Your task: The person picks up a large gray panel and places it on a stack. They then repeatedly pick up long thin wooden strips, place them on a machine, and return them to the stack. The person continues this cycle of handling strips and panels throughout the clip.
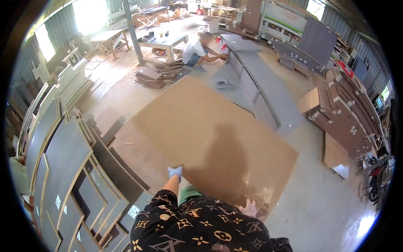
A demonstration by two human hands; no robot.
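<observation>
A large flat brown board [201, 122] spreads out in front of me, with my shadow across it. My left hand [175, 172], in a pale blue glove, is closed on the board's edge at the near left. At the near edge, right of my body, my right hand [248, 208] grips the same board. Its fingertips show on the board's face, and the rest of that hand is partly hidden by my black patterned shirt. Whether the board's underside rests on anything is hidden.
Grey panels [63, 164] stand stacked at left. Beyond the board, a co-worker [195, 52] crouches at a long grey cabinet frame [260, 80] with red clamps. Brown panels [344, 113] are piled at right. A worktable [168, 42] and a post [133, 33] stand farther back.
</observation>
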